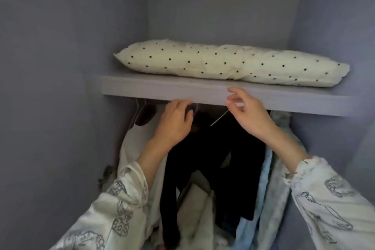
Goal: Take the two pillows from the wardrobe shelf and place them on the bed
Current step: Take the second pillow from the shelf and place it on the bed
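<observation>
Two cream pillows with black dots lie end to end on the grey wardrobe shelf (162,87): the left pillow (172,57) and the right pillow (288,69), whose ends overlap near the middle. Both my hands are raised just below the shelf's front edge. My left hand (176,119) has its fingers loosely curled and holds nothing. My right hand (245,111) has its fingers apart, reaching up in front of the shelf edge under the pillows' overlap, also holding nothing. Neither hand touches a pillow. The bed is out of view.
Under the shelf hang clothes: a black garment (213,158) in the middle, a white one (138,148) to the left, light blue fabric (263,188) to the right. Grey wardrobe walls close in on both sides and behind.
</observation>
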